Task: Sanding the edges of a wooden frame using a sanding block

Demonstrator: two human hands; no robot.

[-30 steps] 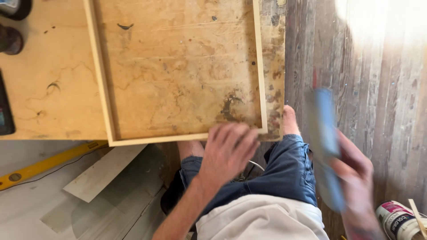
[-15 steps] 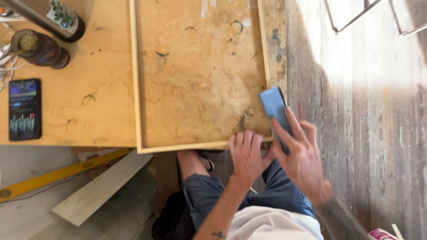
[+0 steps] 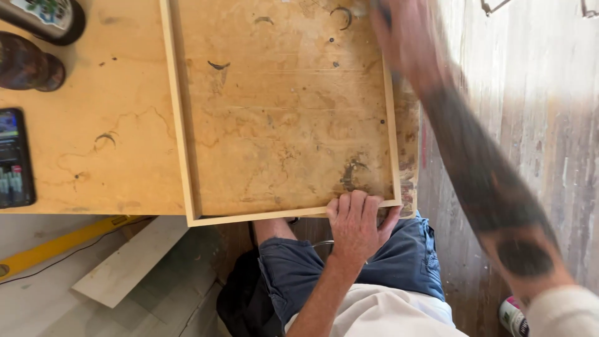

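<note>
Slipping is the main risk I would judge here, and most of it centres on the wooden frame (image 3: 187, 125), a thin-railed rectangle lying flat on the plywood bench top (image 3: 93, 137). Left of the frame, well apart from it, a dark phone (image 3: 14, 159) lies at the bench's left edge, with a dark round container (image 3: 28, 65) and a patterned can (image 3: 47, 15) beyond it toward the far corner; a frame shoved sideways could knock into these. Below the frame's near-left corner, off the bench, a yellow spirit level (image 3: 56, 243) and a pale board (image 3: 134, 259) lie on the floor.

At the frame's near rail, close to its right corner, the left hand (image 3: 355, 221) presses down with fingers curled over the rail, gripping the wood. That corner overhangs the bench edge, so a hard push could tip or skid the frame.

At the frame's far-right corner the right hand (image 3: 399, 31) is smeared with motion blur, on or just above the right rail. Whether it is clenched, spread or carrying anything I cannot tell. A fast stroke along so thin a rail could slip off and scrape knuckles.
</note>
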